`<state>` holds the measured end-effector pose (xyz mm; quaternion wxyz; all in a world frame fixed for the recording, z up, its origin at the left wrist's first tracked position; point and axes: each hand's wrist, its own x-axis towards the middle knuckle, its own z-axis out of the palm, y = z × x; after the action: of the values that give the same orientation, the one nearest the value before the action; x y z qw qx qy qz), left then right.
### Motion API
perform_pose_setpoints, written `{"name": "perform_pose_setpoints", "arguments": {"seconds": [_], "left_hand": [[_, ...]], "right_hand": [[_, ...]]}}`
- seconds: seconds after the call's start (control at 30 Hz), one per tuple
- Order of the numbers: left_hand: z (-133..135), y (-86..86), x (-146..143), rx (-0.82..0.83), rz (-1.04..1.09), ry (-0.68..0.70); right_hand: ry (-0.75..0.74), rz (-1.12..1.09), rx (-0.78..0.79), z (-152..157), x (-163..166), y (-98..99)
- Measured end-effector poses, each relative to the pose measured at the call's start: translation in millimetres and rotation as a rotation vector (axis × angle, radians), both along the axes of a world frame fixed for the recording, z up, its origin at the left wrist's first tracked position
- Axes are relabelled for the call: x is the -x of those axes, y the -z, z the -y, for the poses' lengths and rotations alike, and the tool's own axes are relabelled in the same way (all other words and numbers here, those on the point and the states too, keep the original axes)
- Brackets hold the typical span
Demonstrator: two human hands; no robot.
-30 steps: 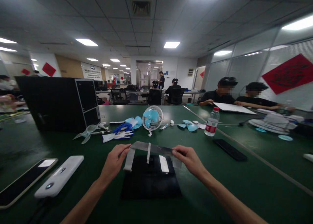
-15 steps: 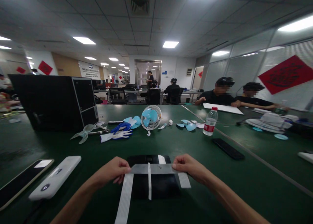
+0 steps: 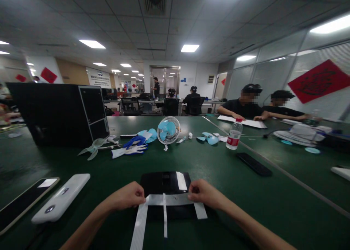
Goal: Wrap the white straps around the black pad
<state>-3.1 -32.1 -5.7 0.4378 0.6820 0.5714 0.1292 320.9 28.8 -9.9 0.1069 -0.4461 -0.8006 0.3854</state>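
Fingers of the left hand [image 3: 126, 198] and the right hand [image 3: 203, 194] are closing in a pinch on the two ends of a grey strip [image 3: 166, 199], holding it flat across the near part of a black pad [image 3: 165, 195] on the green table [image 3: 218, 173]. White tape pieces [image 3: 140, 224] are hanging from the strip toward the near edge. Further off, a water bottle [image 3: 233, 134] is wearing a red label whose writing is too small to read, and a small fan [image 3: 168, 130] is standing just left of it.
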Motion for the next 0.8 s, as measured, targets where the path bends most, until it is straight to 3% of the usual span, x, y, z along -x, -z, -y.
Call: {"name": "perform_pose_setpoints", "arguments": {"seconds": [0.37, 0.57, 0.8], "left_hand": [[5, 2.8, -3, -0.100, -0.106, -0.020], [12, -4.0, -13, -0.339, -0.114, 0.175], [15, -3.0, -26, -0.396, -0.185, 0.291]], "right_hand": [[0.040, 0.115, -0.161, 8, 4, -4.7], [0.040, 0.170, -0.236, 6, 2, 3.8], [-0.035, 0.175, -0.278, 12, 5, -1.6]]}}
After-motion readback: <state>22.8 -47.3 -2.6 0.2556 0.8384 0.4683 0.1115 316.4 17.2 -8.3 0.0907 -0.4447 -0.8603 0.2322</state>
